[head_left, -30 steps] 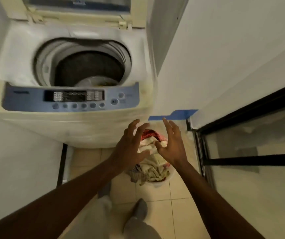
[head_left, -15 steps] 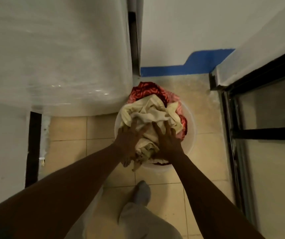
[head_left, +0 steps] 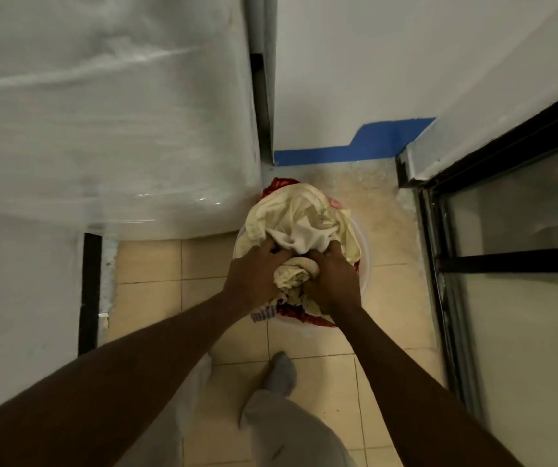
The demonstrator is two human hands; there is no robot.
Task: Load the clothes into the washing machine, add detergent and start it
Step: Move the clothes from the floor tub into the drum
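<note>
A white round basin (head_left: 364,261) stands on the tiled floor, heaped with clothes. On top lies a cream and white bundle of clothes (head_left: 299,224), with red patterned fabric (head_left: 279,185) under it. My left hand (head_left: 254,278) and my right hand (head_left: 333,281) both clutch the near side of the cream bundle, fingers dug into the cloth. The washing machine (head_left: 112,123) fills the upper left; only its white front wall, wrapped in plastic film, shows. Its drum and control panel are out of view.
A white wall with a blue skirting strip (head_left: 355,148) runs behind the basin. A black-framed glass door (head_left: 507,264) stands at the right. My foot in a grey sock (head_left: 279,374) is on the tiles below the basin.
The view tilted down from the machine's open top to the floor. Both hands dropped onto the clothes in the basin and closed on the cream bundle, bunching it up.
</note>
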